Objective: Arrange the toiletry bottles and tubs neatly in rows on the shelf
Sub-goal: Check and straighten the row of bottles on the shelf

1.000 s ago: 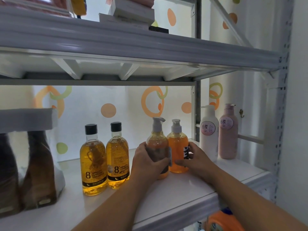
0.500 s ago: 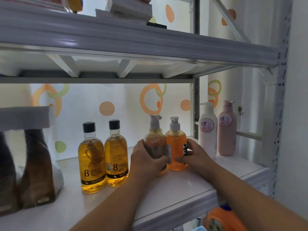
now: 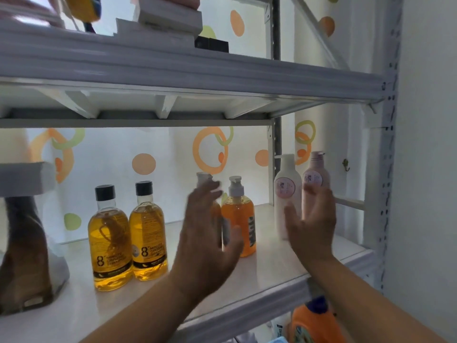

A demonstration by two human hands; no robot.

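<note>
On the middle shelf [image 3: 272, 273] we are holding both hands up among the bottles, and neither is gripping anything. Our left hand [image 3: 207, 233] is spread wide, fingers splayed and blurred, hiding most of the left pump bottle [image 3: 201, 178]; whether it is touching, we cannot tell. Our right hand [image 3: 312, 225] is also fanned open, hovering just in front of the white bottle [image 3: 286, 191] and the pink bottle [image 3: 316, 169] at the far right.

The risk, as we are judging it: these are tall, narrow bottles, and a loose open-handed sweep may be clipping a pump head and tipping one into its neighbour. The orange pump bottle [image 3: 241, 219] is standing just beside the hidden one, so one knock could be taking both down.

To the left, two amber bottles [image 3: 128, 233] with black caps are standing upright side by side, well clear. Far left, a dark pouch [image 3: 27, 256] is crowding that end. Overhead, the upper shelf [image 3: 173, 68] is limiting any lift. Below, an orange jug [image 3: 314, 323] is peeking out.
</note>
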